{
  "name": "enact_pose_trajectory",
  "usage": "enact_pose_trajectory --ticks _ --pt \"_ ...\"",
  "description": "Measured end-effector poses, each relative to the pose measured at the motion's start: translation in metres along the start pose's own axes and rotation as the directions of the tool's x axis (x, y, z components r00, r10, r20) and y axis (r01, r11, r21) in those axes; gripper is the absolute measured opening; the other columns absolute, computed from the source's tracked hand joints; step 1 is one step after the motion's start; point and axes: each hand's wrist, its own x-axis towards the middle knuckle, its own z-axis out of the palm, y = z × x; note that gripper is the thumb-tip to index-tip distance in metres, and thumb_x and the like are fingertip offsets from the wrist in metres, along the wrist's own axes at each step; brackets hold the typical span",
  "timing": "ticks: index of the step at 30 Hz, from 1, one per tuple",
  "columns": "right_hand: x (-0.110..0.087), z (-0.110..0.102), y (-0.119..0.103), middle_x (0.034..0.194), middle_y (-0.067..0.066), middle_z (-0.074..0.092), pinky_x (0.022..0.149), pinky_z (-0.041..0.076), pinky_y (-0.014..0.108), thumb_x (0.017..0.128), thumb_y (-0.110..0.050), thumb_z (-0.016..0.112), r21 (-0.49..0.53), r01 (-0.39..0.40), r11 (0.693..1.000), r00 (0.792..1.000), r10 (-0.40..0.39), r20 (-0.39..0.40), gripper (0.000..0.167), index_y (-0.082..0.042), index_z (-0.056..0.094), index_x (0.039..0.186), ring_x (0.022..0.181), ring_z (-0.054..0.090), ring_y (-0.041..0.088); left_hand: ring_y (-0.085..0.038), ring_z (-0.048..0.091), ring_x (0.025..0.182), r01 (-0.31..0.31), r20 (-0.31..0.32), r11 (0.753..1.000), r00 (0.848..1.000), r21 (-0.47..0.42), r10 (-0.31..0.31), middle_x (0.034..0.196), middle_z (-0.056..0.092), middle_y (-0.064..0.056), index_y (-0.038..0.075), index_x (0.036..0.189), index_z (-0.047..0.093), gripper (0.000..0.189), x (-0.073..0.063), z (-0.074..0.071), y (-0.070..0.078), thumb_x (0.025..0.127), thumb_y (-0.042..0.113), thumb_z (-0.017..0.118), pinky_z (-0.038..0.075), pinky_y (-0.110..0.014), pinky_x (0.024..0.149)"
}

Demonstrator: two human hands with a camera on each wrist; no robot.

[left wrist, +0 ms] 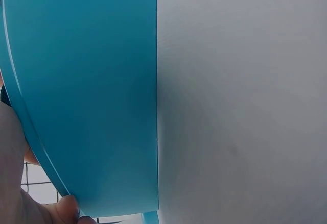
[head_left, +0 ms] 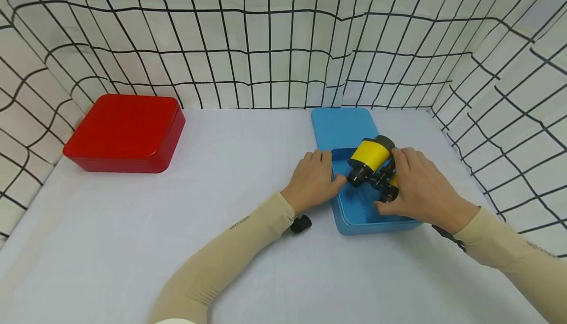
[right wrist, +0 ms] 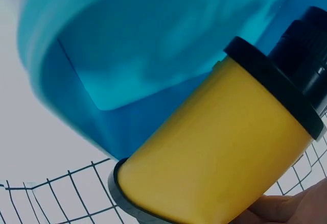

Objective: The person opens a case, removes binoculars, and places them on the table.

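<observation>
Box (head_left: pixel 363 228) is held at its rim by L hand (head_left: pixel 312 178), prob. so it can't slip, & binocs (head_left: pixel 373 154) are gripped by half-curled R hand (head_left: pixel 423 188).

The right fingers (head_left: pixel 401 160) hold yellow binoculars (head_left: pixel 371 154) over the blue box (head_left: pixel 376 229).

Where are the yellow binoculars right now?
In the head view, the binoculars are right of centre, gripped by the right hand over the open blue box, while the left hand holds the box's left edge.
</observation>
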Motion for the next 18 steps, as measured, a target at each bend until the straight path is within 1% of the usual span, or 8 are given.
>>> enact_pose_trajectory --ticks 5,12,18 --pt "0.001 -0.003 0.004 0.129 0.032 0.057 0.091 0.057 0.056 0.062 -0.058 0.089 -0.005 0.039 0.999 0.999 -0.039 -0.034 0.117 0.015 0.043 0.141 0.101 0.058 0.039 -0.021 0.048 0.075 -0.001 0.004 1.0 1.0 0.005 0.001 0.081 0.05 -0.006 0.007 0.098 0.054 0.03 0.001 0.001 -0.001 0.097 0.037 0.056 0.032 -0.026 0.063" --pt "0.004 -0.007 0.01 0.131 0.027 0.056 0.095 0.056 0.052 0.061 -0.06 0.089 -0.007 0.049 0.999 0.999 -0.049 -0.019 0.115 0.01 0.045 0.141 0.103 0.057 0.035 -0.021 0.047 0.074 -0.008 -0.004 1.0 1.0 0.005 0.008 0.08 0.049 -0.006 0.008 0.095 0.053 0.03 0.0 0.001 -0.001 0.097 0.038 0.057 0.031 -0.026 0.062" --pt "0.007 -0.011 0.018 0.126 0.024 0.058 0.091 0.059 0.05 0.059 -0.061 0.09 -0.021 0.059 0.998 0.998 -0.059 -0.021 0.113 0.006 0.047 0.139 0.097 0.058 0.031 -0.02 0.047 0.072 -0.014 -0.019 0.999 1.0 0.03 0.015 0.078 0.049 -0.006 0.008 0.092 0.053 0.03 0.001 0.002 -0.001 0.097 0.038 0.057 0.03 -0.025 0.06"
